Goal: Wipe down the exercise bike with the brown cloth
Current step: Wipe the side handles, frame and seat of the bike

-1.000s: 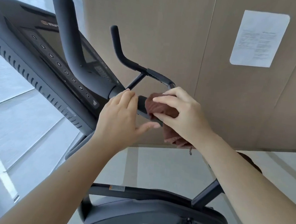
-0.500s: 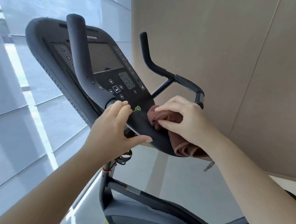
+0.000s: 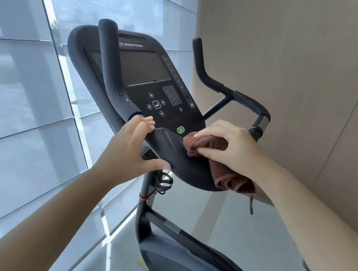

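Observation:
A black exercise bike fills the middle of the head view, its console (image 3: 144, 73) tilted toward me with a dark screen and keypad. Below the console a curved black ledge (image 3: 172, 154) sticks out. My left hand (image 3: 128, 148) grips the ledge's left end, thumb underneath. My right hand (image 3: 231, 147) presses a bunched brown cloth (image 3: 203, 145) against the ledge's right part, just under the green button (image 3: 180, 129). The cloth's loose end (image 3: 234, 182) hangs below my wrist. The two black handlebars (image 3: 108, 67) rise beside the console.
A beige panelled wall (image 3: 300, 70) stands close behind the bike on the right. Frosted window panes (image 3: 24, 98) run along the left. The bike's frame and grey housing (image 3: 174, 263) sit below, over a pale floor.
The view has swung left and up, bringing the console face into sight. My right hand with the cloth has gone from the handlebar grip to the ledge under the console; my left hand keeps its grip.

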